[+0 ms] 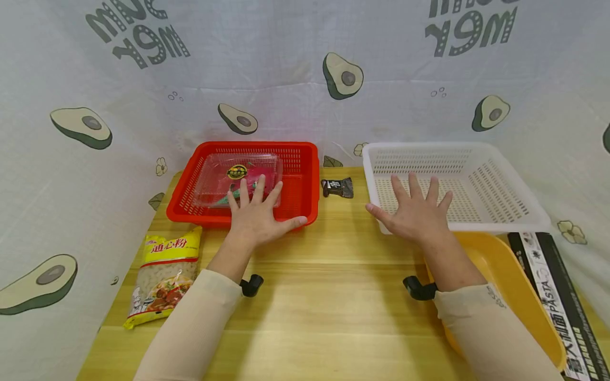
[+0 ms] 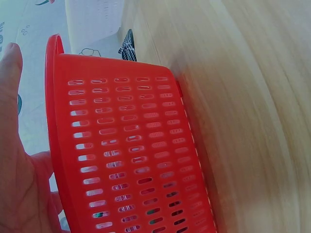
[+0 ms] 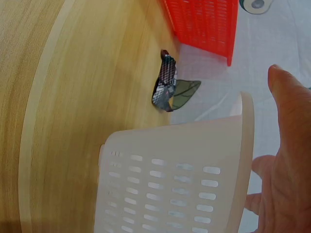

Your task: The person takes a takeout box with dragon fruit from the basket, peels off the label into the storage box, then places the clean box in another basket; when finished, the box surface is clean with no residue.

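My left hand (image 1: 257,218) is spread wide over the near rim of the red basket (image 1: 305,182), holding nothing. Inside that basket lies a clear plastic box (image 1: 214,177) with a round label; pink and green things show in and around it. My right hand (image 1: 419,210), fingers also spread, hovers at the near left side of the white basket (image 1: 505,182) and holds nothing. Both wrist views show the palms above the basket rims. Between the two baskets sits a small dark wrapped packet (image 1: 337,187).
At the left lies a yellow bag of pasta (image 1: 167,270). A yellow-orange tray (image 1: 495,264) stands at the right, partly under my right forearm. Beside it is a long black-and-white pasta box (image 1: 557,301). Printed cloth (image 1: 286,63) hangs behind the wooden table (image 1: 333,307).
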### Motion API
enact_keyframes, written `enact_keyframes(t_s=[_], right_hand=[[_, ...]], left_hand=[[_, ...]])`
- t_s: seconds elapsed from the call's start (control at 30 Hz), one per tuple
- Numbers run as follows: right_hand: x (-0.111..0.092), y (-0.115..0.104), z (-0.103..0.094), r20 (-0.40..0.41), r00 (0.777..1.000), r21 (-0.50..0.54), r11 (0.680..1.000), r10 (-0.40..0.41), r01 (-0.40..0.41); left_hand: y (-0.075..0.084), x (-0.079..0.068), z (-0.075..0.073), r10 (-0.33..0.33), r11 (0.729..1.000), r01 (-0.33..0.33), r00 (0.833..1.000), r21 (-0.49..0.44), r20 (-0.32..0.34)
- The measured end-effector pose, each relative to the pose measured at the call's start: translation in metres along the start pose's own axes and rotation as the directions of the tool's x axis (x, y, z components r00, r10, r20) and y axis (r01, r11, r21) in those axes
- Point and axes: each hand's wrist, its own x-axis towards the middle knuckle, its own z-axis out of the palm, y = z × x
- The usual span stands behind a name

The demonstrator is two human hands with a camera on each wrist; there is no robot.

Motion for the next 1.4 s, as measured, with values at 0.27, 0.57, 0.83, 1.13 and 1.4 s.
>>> enact_keyframes(t_s=[0.27,0.57,0.83,1.13,1.4], right_hand=[[0.002,-0.003,0.0,-0.016,1.0,-0.005,1.0,-0.01,0.01],[0.0,-0.009,0.001,-0.026,1.0,0.013,1.0,-0.008,0.008],[-0.006,-0.022,-0.01,-0.061,0.997,0.04,0.998,-0.053,0.056],[-0.019,-0.044,-0.029,-0.123,0.979,0.066,0.983,-0.161,0.17],[-0.024,-0.071,-0.026,-0.165,0.954,0.191,0.941,-0.251,0.281]], left_hand=[[-0.003,-0.001,0.001,-0.004,1.0,0.003,1.0,-0.018,-0.012],[-0.005,-0.006,0.002,-0.003,1.0,0.003,1.0,-0.03,-0.015],[-0.005,-0.011,0.001,0.001,1.0,-0.002,0.999,-0.023,-0.035],[-0.006,-0.021,-0.004,-0.001,0.999,-0.001,0.998,-0.034,-0.068],[-0.013,-0.034,-0.006,0.031,0.996,-0.046,0.978,-0.07,-0.207]])
